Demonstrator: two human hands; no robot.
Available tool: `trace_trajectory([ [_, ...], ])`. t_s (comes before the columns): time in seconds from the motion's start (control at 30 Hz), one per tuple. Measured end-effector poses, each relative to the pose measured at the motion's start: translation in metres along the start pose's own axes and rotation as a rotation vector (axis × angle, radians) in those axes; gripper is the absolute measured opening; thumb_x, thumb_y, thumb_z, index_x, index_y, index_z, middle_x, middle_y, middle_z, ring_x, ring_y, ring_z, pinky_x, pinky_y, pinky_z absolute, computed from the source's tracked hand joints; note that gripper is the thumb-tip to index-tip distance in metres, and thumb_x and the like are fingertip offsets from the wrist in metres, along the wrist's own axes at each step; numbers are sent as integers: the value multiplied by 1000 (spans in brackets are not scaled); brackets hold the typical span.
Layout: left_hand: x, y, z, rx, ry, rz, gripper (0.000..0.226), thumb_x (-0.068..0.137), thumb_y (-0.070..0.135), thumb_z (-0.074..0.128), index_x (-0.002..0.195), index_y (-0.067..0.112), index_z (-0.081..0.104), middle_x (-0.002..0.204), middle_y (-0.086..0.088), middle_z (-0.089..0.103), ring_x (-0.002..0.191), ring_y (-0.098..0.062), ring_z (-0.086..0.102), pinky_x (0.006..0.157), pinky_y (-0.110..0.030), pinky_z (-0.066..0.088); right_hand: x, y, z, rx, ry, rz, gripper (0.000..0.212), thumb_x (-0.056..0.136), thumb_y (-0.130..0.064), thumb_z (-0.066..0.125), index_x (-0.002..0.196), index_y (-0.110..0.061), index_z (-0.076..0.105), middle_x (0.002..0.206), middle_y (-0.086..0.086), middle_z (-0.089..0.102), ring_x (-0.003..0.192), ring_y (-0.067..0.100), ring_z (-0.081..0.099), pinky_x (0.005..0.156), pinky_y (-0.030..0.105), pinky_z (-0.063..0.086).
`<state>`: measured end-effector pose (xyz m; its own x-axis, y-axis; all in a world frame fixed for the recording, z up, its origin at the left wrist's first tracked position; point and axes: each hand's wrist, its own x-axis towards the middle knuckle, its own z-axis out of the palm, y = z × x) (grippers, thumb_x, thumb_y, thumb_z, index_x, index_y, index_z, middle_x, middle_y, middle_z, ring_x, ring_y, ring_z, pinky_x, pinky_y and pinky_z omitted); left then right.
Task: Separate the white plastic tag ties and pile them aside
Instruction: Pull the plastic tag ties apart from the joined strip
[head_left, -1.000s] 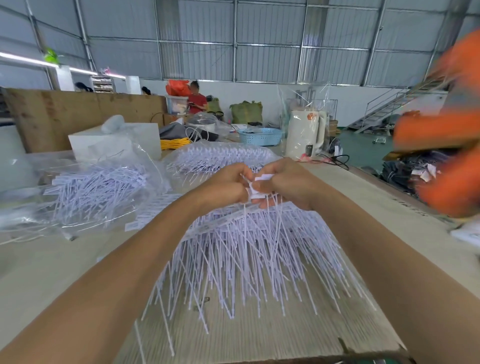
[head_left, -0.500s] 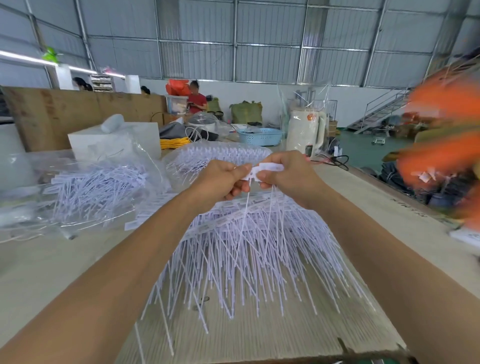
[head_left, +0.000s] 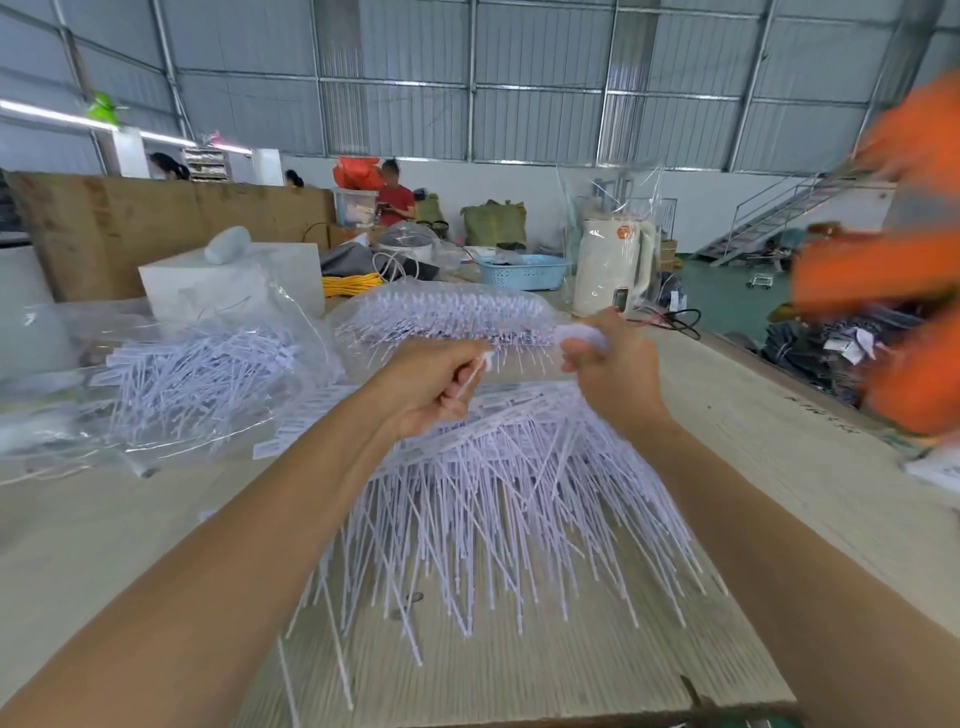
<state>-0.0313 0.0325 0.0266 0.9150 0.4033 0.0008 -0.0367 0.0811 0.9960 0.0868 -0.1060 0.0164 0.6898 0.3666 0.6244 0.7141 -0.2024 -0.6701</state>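
Observation:
A large fan-shaped heap of white plastic tag ties (head_left: 498, 499) lies on the table in front of me, stems pointing toward me. My left hand (head_left: 431, 384) is raised above the heap and pinches a single white tie (head_left: 475, 371) between thumb and fingers. My right hand (head_left: 610, 364) is held apart from it to the right and grips a blurred white bunch of ties (head_left: 582, 332) at their heads. Both hands hover above the heap's far edge.
Clear plastic bags of more ties lie at the left (head_left: 197, 374) and behind the hands (head_left: 441, 312). A white kettle (head_left: 613, 265), a blue basket (head_left: 524, 270) and a white box (head_left: 228, 280) stand further back. A blurred person in orange (head_left: 893, 280) moves at the right table edge.
My hands, together at the tie heads a second ago, have pulled apart: the left went left with one tie, the right went right with the bunch. The orange figure keeps shifting.

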Motion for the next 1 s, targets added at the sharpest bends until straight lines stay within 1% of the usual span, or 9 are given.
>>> trace_trajectory([
  [0.1,-1,-4,-8,211,100,111,38,95,23,54,59,13,47,43,3,42,38,-8,30,38,-17,25,15,13,-21,401,91,340,12,86,-1,60,93,8,62,74,7,56,45,-2,51,45,13,42],
  [0.2,4,-7,-9,411,188,214,41,96,29,51,59,12,49,46,3,50,38,-6,38,46,-19,33,33,8,-47,704,180,495,12,86,3,59,74,3,59,69,8,62,57,12,55,58,19,44],
  [0.33,7,-6,4,479,149,326,39,100,25,43,63,11,47,57,-4,50,37,-1,41,44,-12,36,46,-21,-68,1044,-121,485,14,86,6,53,100,5,51,91,13,58,62,13,67,69,24,56],
  [0.43,7,0,19,467,105,390,38,101,24,40,66,13,46,56,-3,51,38,0,42,43,-10,34,32,-42,-53,702,-501,425,33,69,1,64,100,9,58,104,23,65,90,26,69,79,39,58],
  [0.53,7,6,27,445,134,412,40,101,26,39,65,15,50,51,2,52,38,-4,44,42,-12,36,14,-56,-28,305,-534,286,15,79,5,66,91,13,62,104,33,62,92,34,64,93,58,47],
  [0.67,4,8,23,496,155,359,49,102,32,36,60,13,51,45,4,52,38,-5,45,44,-16,37,8,-53,-12,383,-549,250,14,86,5,60,73,0,63,77,18,67,69,20,68,73,35,60],
  [0.77,1,7,16,427,137,282,52,100,42,34,62,12,54,45,4,55,40,-7,47,46,-18,38,4,-52,-3,314,-463,157,17,84,5,62,70,-4,60,65,9,62,50,5,61,47,15,48],
  [0.9,-1,3,16,402,159,312,40,95,44,46,71,15,62,58,5,62,47,-3,54,51,-16,43,6,-48,4,374,-331,170,12,83,3,65,74,-2,59,68,11,60,58,16,58,55,20,52],
  [1.0,-5,0,15,476,220,323,30,90,43,55,105,18,54,91,3,63,75,-4,62,67,-22,51,12,-46,5,539,-221,275,13,84,3,63,74,-3,58,72,10,60,62,17,59,61,23,56],
])
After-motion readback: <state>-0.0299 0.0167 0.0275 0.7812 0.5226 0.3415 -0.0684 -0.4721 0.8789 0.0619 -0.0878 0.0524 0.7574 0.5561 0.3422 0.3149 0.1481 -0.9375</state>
